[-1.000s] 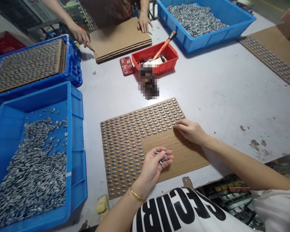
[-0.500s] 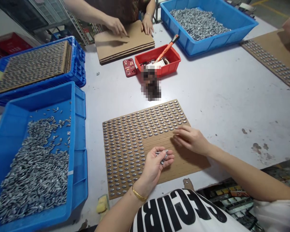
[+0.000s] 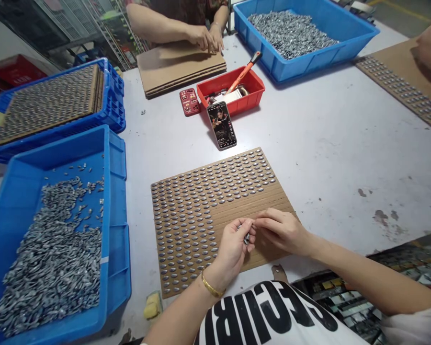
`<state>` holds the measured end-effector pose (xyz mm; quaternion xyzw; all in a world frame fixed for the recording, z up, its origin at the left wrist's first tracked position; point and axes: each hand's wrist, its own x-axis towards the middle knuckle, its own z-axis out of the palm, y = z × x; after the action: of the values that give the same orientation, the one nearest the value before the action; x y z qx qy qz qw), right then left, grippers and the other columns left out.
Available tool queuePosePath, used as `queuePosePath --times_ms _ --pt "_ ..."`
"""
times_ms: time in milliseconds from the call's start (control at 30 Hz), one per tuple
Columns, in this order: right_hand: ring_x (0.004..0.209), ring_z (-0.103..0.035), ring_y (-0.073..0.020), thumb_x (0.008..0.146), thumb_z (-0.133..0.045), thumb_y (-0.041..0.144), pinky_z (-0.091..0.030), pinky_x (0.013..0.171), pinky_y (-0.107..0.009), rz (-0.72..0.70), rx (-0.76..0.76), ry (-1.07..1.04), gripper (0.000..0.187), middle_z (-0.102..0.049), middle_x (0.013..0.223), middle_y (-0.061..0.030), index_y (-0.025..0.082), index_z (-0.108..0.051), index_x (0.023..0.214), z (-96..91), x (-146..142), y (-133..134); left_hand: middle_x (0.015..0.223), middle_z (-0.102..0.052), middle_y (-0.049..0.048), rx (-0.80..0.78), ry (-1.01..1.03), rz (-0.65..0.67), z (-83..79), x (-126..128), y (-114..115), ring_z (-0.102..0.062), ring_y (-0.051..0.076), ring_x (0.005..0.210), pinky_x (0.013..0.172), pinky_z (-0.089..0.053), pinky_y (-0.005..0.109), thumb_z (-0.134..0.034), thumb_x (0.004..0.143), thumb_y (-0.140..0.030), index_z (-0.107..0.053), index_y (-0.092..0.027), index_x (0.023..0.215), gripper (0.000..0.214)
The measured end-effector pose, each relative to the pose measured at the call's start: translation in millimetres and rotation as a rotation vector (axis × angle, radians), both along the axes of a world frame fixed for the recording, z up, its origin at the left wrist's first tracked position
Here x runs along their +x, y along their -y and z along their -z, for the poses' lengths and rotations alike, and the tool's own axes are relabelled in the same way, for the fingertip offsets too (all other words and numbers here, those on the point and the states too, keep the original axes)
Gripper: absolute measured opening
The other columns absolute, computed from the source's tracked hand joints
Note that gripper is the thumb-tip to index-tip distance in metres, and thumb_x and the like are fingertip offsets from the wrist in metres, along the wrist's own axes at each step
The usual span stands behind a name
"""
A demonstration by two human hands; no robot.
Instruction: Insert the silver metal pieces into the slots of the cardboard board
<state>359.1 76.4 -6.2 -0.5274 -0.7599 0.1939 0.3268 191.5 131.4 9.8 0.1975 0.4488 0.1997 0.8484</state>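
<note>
A brown cardboard sheet (image 3: pixel 253 203) lies in front of me, with rows of small grey oval metal pieces (image 3: pixel 201 203) covering its far and left parts. The near right part shows bare grooved cardboard. My left hand (image 3: pixel 232 249), with a gold bangle (image 3: pixel 211 287) on the wrist, is cupped over the sheet and holds a few grey pieces against the palm. My right hand (image 3: pixel 282 231) reaches across the bare cardboard, its fingertips at those pieces. Fingers partly hide what lies in the left palm.
A blue crate (image 3: pixel 109 191) of loose grey pieces stands at my left, behind it a blue crate (image 3: pixel 111 112) bearing a filled board. At the far side are a red tray (image 3: pixel 233 98), a phone (image 3: pixel 221 125), and a co-worker's hands (image 3: pixel 204 39) on a cardboard stack (image 3: pixel 179 69).
My right hand has moved from the edge of the rows down and left to my left hand. The co-worker's two hands have come together on the cardboard stack.
</note>
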Motion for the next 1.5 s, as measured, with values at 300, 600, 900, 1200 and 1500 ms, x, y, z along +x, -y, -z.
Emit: queuePosePath --times_ms 300,600,900,1200,1500 --pt "0.071 -0.061 -0.0163 0.090 -0.053 0.025 -0.049 0.060 -0.029 0.295 -0.068 -0.112 0.015 -0.066 0.090 -0.0067 0.022 -0.066 0.098 9.3 63.6 -18.0 0.091 -0.067 0.0116 -0.232 0.112 -0.158 -6.1 -11.5 -4.8 -0.066 0.018 0.080 0.077 -0.054 0.031 -0.059 0.083 -0.025 -0.063 -0.010 0.094 0.018" --pt "0.084 -0.063 -0.0175 0.092 -0.048 0.022 -0.051 0.072 -0.029 0.253 -0.022 0.074 0.017 -0.066 0.093 -0.0065 0.021 -0.064 0.096 33.9 75.7 -37.3 0.086 -0.068 0.0113 -0.161 0.019 -0.028 -4.0 -7.8 5.9 -0.065 0.016 0.067 0.054 -0.048 0.022 -0.059 0.082 -0.019 -0.055 -0.013 0.100 0.019" --pt "0.084 -0.060 -0.0166 0.091 -0.045 0.016 -0.047 0.069 -0.026 0.248 0.001 0.314 0.021 -0.064 0.097 -0.0065 0.022 -0.065 0.094 38.8 76.7 -45.0 0.077 -0.065 0.0064 -0.093 0.025 0.024 -5.5 -7.3 5.9 -0.059 0.010 0.060 0.058 -0.049 0.021 -0.067 0.079 -0.027 -0.064 -0.010 0.099 0.027" --pt "0.077 -0.057 -0.0157 0.089 -0.043 0.013 -0.046 0.065 -0.025 0.228 0.010 0.420 0.022 -0.062 0.091 -0.0063 0.021 -0.064 0.090 36.4 76.3 -46.7 0.084 -0.068 0.0097 -0.056 0.014 -0.029 -7.4 -7.6 7.2 -0.064 0.015 0.068 0.064 -0.053 0.027 -0.067 0.078 -0.023 -0.060 -0.013 0.097 0.022" --pt "0.088 -0.061 -0.0188 0.090 -0.052 0.024 -0.051 0.074 -0.031 0.193 -0.054 0.067 0.020 -0.063 0.104 -0.0094 0.021 -0.061 0.108 8.5 48.6 -27.0 0.072 -0.063 0.0028 0.009 -0.036 -0.049 -7.0 -9.2 8.8 -0.057 0.008 0.061 0.058 -0.048 0.019 -0.079 0.067 -0.025 -0.063 -0.013 0.085 0.026"
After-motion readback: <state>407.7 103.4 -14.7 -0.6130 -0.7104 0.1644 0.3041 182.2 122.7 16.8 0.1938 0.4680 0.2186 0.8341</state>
